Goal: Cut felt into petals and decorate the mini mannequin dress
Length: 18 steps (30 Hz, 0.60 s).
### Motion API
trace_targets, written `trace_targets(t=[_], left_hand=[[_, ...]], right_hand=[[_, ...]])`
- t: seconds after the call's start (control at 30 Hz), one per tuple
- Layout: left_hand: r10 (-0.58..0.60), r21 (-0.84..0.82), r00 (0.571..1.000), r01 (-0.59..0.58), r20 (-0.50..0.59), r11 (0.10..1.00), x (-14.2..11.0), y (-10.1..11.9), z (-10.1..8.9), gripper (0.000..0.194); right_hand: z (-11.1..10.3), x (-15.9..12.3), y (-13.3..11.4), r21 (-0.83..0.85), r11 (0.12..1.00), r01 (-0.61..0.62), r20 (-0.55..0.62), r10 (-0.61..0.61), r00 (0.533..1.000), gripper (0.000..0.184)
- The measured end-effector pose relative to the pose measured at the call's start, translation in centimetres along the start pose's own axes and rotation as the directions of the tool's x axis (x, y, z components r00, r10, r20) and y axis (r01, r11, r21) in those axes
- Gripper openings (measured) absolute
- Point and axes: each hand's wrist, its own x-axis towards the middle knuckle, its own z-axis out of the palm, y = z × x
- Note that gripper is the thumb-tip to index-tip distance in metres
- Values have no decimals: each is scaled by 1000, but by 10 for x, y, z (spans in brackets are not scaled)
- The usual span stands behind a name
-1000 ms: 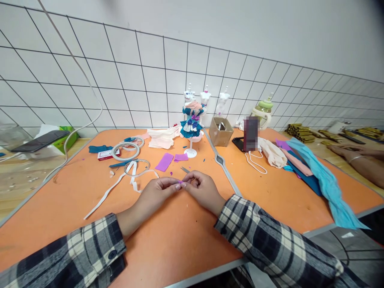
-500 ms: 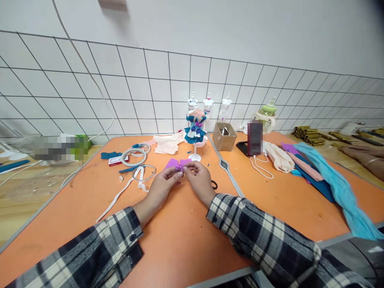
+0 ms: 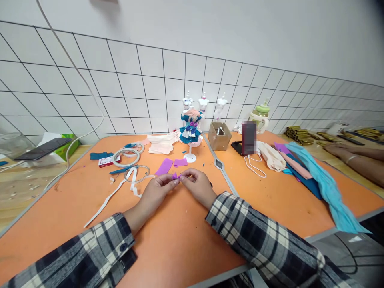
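A small gathered piece of purple crepe paper is pinched between the fingertips of both hands, low over the orange table. My left hand grips it from the left. From the right, my right hand closes on the same piece, its fingertips close to the left ones. Just beyond the hands lie a larger flat purple strip and a smaller purple strip. Behind them a miniature dress form on a white stand wears a teal, white and pink ruffled dress with a purple bow.
Tape rolls, a small red-and-white box and white ribbon lie left. A cardboard box, a propped phone and a bottle stand at the back. Coloured crepe paper lies right, near another person's arms.
The view has shifted slightly. The purple piece looks more tightly gathered at my fingertips, and two flat purple strips beyond my hands now show more clearly.
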Motion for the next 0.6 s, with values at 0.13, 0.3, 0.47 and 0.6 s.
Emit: trace_targets(t=[0.13, 0.3, 0.47, 0.6], left_hand=[[6, 32, 999, -7, 37, 999, 0, 1, -1, 26], [37, 46, 999, -39, 38, 998, 2, 2, 0, 35], [48, 104, 999, -47, 0, 993, 2, -2, -2, 31], [43, 135, 999, -47, 30, 990, 0, 1, -1, 31]], right_hand=[[-5, 2, 4, -46, 999, 24, 3, -24, 1000, 16], [-8, 4, 6, -135, 990, 41, -6, -42, 999, 16], [-7, 1, 2, -149, 989, 13, 9, -12, 1000, 14], [-7, -1, 0, -131, 989, 66, 46, -61, 997, 15]])
